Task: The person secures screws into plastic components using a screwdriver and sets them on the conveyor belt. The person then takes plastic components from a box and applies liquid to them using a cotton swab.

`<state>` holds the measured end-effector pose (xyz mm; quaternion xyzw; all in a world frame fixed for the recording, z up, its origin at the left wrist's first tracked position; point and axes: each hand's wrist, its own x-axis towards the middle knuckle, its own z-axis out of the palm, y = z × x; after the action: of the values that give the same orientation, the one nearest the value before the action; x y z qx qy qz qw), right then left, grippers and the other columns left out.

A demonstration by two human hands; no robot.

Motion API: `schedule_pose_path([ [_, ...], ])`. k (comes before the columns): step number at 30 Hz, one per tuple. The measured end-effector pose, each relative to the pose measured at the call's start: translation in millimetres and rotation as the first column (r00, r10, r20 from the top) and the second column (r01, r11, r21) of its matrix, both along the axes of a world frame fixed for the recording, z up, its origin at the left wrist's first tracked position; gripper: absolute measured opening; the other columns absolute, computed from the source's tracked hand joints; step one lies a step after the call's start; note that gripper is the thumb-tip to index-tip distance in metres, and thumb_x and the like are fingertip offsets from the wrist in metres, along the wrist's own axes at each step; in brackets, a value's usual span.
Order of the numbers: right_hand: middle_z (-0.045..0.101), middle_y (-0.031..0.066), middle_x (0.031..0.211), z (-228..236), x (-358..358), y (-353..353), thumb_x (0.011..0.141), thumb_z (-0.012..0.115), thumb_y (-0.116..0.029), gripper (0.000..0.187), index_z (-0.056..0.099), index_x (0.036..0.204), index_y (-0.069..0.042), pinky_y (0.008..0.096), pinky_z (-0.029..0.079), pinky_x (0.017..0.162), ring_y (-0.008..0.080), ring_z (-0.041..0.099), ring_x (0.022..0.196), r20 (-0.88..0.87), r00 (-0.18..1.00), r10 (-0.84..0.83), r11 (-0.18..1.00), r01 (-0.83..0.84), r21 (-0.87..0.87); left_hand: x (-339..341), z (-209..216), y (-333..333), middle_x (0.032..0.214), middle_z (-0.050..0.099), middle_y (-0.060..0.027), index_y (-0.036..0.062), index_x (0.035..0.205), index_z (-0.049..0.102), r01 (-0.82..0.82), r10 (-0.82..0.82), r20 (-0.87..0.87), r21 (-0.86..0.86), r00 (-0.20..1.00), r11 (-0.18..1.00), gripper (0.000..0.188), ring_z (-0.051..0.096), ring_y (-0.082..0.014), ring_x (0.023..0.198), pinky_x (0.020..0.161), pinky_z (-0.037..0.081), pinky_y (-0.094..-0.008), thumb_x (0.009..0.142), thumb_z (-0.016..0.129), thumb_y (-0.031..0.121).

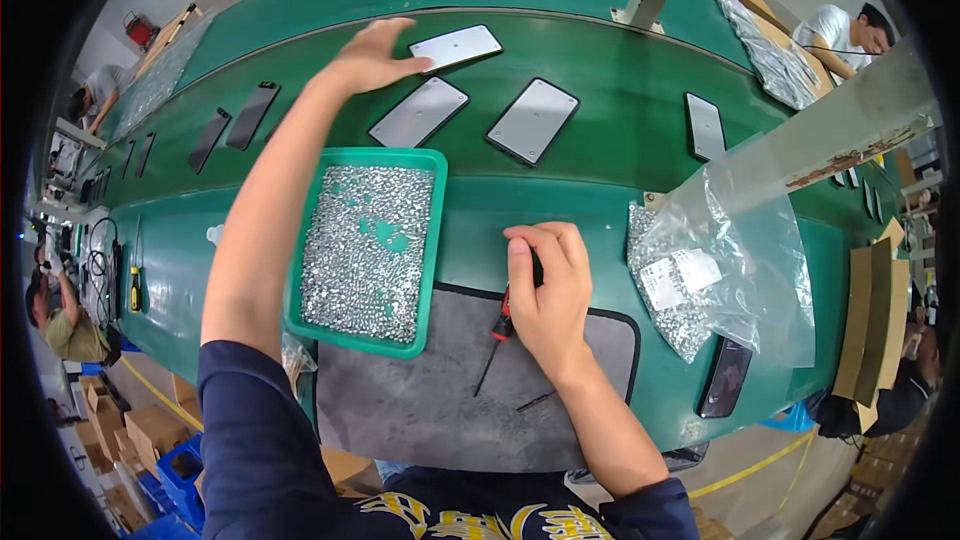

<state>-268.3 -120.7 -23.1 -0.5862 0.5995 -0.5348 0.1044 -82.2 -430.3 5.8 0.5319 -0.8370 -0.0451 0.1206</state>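
Observation:
My left hand [372,58] reaches far across the bench with its fingers apart. Its thumb overlaps the near left end of a flat silver-faced device with a black rim [458,46]; whether it presses on it I cannot tell. My right hand [550,290] is closed round a screwdriver with a red and black handle [503,323], its thin shaft pointing down over a grey mat [400,410]. Two similar silver devices, one on the left [420,112] and one on the right [533,120], lie nearer me. Under my left forearm sits a green tray [437,240] of small shiny metal pieces.
Right of my right hand lies a clear plastic bag of metal pieces [680,310], with a dark device [725,377] near it. A metal post [830,155] slants across the right. Several devices line the green bench leftward. A yellow-handled screwdriver [135,290] lies far left. Other people work around.

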Motion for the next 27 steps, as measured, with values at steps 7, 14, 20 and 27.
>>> schedule_pose_path([
  [7, 0.058, 0.0079, 0.094, 3.0, 3.8, 1.7, 0.088, 0.062, -0.003, 0.009, 0.069, 0.095, -0.001, 0.0292, 0.045, 0.070, 0.0203, 0.054, 0.078, -0.007, 1.000, 0.029, 0.999, -0.028, 0.024, -52.1, -7.5, -7.5, 0.133, 0.057, -0.0174, 0.0069, 0.142, 0.048, 0.025, -0.027, 0.049, 0.042, 0.998, 0.999, 0.065, 0.060, -0.0349, 0.113, 0.098, 0.049, -0.0424, 0.089, 0.068, 0.038],
  [14, 0.060, 0.0101, 0.102, -3.7, -2.0, 0.7, 0.085, 0.065, -0.001, 0.037, 0.059, 0.121, 0.000, 0.0291, 0.046, 0.072, 0.0203, 0.055, 0.082, 0.013, 1.000, 0.026, 0.999, -0.026, -0.047, -25.7, 58.0, 56.6, 0.129, 0.059, -0.0178, 0.0048, 0.141, 0.048, 0.105, -0.105, -0.190, -0.011, 0.976, 0.994, 0.068, 0.062, -0.0346, 0.109, 0.096, 0.050, -0.0405, 0.083, 0.072, 0.032],
  [20, 0.055, 0.0160, 0.123, 5.8, 7.9, 3.1, 0.076, 0.077, -0.009, 0.079, 0.039, 0.143, 0.002, 0.0353, 0.048, 0.082, 0.0252, 0.055, 0.093, 0.066, 0.998, 0.001, 0.995, 0.005, -0.099, 15.5, 110.8, 201.1, 0.124, 0.062, -0.0192, 0.0006, 0.136, 0.047, 0.443, -0.463, -0.111, -0.168, 0.879, 0.881, 0.075, 0.062, -0.0335, 0.110, 0.094, 0.051, -0.0405, 0.072, 0.080, 0.023],
  [27, 0.067, 0.0080, 0.105, 53.7, 21.5, 48.2, 0.068, 0.078, -0.016, 0.035, 0.071, 0.102, -0.009, 0.0387, 0.046, 0.087, 0.0271, 0.060, 0.097, -0.593, 0.770, 0.236, 0.828, -0.478, -0.292, 53.1, 108.0, 312.2, 0.124, 0.061, -0.0228, -0.0052, 0.139, 0.041, 0.517, -0.462, -0.262, 0.207, 0.847, 0.831, 0.077, 0.063, -0.0379, 0.103, 0.087, 0.053, -0.0412, 0.078, 0.078, 0.024],
])
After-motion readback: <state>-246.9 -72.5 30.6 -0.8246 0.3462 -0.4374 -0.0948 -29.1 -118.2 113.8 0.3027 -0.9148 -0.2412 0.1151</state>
